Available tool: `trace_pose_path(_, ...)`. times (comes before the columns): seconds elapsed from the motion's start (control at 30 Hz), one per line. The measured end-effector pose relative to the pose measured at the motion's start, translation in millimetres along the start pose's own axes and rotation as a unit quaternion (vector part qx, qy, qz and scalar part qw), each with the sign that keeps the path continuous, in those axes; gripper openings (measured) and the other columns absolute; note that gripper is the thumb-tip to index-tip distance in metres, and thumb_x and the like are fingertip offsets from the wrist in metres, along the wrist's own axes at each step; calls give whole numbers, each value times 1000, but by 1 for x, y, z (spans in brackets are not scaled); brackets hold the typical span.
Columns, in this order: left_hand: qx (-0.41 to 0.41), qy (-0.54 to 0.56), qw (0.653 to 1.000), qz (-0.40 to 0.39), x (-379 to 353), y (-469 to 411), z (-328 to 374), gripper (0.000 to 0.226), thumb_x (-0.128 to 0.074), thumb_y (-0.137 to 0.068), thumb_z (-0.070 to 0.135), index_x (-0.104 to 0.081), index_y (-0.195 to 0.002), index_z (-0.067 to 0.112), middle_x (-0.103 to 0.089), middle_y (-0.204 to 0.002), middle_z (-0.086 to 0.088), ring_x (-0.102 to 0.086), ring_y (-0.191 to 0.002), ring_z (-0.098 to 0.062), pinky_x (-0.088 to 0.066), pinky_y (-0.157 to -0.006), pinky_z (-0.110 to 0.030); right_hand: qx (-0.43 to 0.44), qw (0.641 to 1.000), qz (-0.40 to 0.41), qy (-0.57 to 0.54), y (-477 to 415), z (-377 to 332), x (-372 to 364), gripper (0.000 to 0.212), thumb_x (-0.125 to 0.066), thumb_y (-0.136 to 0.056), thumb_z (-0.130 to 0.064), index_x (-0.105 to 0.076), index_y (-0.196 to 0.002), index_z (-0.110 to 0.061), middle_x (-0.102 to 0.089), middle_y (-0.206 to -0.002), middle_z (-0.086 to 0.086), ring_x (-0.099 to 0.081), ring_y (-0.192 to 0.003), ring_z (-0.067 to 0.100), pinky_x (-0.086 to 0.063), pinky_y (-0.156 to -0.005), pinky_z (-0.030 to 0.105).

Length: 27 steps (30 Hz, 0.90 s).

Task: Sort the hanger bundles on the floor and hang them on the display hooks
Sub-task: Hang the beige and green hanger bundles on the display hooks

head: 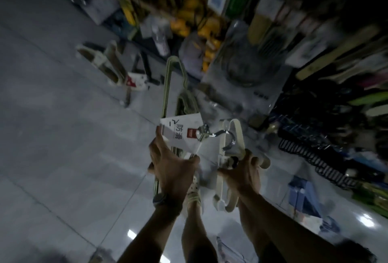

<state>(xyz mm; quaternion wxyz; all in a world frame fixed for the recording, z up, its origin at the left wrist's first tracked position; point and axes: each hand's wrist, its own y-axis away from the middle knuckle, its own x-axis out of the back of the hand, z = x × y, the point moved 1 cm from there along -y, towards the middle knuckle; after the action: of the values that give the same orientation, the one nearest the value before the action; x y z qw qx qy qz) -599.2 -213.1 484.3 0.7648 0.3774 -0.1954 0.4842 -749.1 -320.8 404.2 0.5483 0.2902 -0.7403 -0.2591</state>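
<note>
My left hand grips a bundle of olive-green hangers that carries a white paper label and a chrome hook. The bundle points away from me, above the floor. My right hand is closed on a cream-white hanger bundle held beside the green one. More cream hanger bundles with a red-and-white label lie on the floor at the far left. The frame is blurred by motion.
A grey tiled floor fills the left side. Cluttered shop racks with yellow goods, a clear packaged item and dark hanging goods run along the top and right. A blue object lies low right. My foot in a light shoe shows below.
</note>
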Motion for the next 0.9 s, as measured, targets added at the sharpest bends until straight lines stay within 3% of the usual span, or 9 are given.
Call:
trace_pose_path(0.1,-59,6,998,15,55,18,57,125,-94,-55,39,-19,-155,39,-41,-135,1,-47,-120,-23,-39,-108,-57,64,997,36,-2,42,-31,70,107,-89,-61,-50,-24,-143,-27,-46,-135,11,-60,-108,35,-49,-71,36)
trace_pose_path(0.2,-114,16,993,28,104,34,108,129,-90,-54,42,-16,-158,34,-39,-141,-5,-48,-120,-33,-41,-104,-60,110,990,88,2,84,-64,137,111,-90,-65,-47,-23,-150,-24,-37,-146,14,-60,-105,35,-41,-59,27)
trace_pose_path(0.33,-192,53,979,45,158,55,164,133,-95,-59,40,-10,-162,36,-35,-146,-7,-42,-126,-30,-46,-99,-49,152,975,161,-18,135,-103,214,95,-87,-68,-51,-30,-140,-25,-41,-129,6,-50,-89,23,-32,-52,23)
trace_pose_path(0.4,-231,77,969,46,178,61,186,134,-93,-61,40,-6,-163,38,-33,-148,-7,-42,-125,-28,-48,-98,-44,172,965,195,-32,158,-121,247,96,-86,-66,-52,-30,-141,-28,-41,-130,4,-52,-89,25,-36,-55,26)
trace_pose_path(0.5,-280,108,953,42,204,67,217,136,-88,-57,54,-1,-161,47,-34,-149,-4,-45,-128,-31,-53,-93,-58,208,948,237,-46,189,-141,290,99,-85,-64,-54,-30,-143,-29,-42,-136,5,-60,-100,35,-44,-64,36)
trace_pose_path(0.63,-351,87,931,54,232,80,261,134,-88,-59,60,1,-158,54,-32,-151,0,-48,-126,-33,-54,-91,-51,262,918,298,-25,229,-152,336,106,-85,-62,-63,-31,-147,-28,-42,-135,2,-59,-109,35,-51,-67,42)
trace_pose_path(0.7,-377,88,920,54,243,88,282,130,-85,-57,59,-2,-157,58,-33,-150,0,-50,-126,-32,-54,-93,-54,279,903,326,-32,249,-154,355,107,-83,-64,-67,-30,-148,-30,-42,-135,0,-61,-103,31,-54,-65,41)
trace_pose_path(0.8,-418,79,902,76,261,105,316,127,-77,-52,69,-7,-158,56,-37,-138,-1,-51,-115,-31,-56,-80,-45,305,876,372,-49,281,-159,387,111,-74,-60,-79,-26,-148,-32,-41,-133,-6,-58,-85,24,-54,-58,39)
trace_pose_path(0.9,-441,97,890,62,275,124,353,120,-66,-50,79,-6,-153,64,-32,-143,0,-54,-115,-33,-58,-76,-44,324,846,418,-69,310,-162,427,114,-65,-55,-85,-23,-149,-34,-41,-137,-4,-60,-85,23,-51,-58,37)
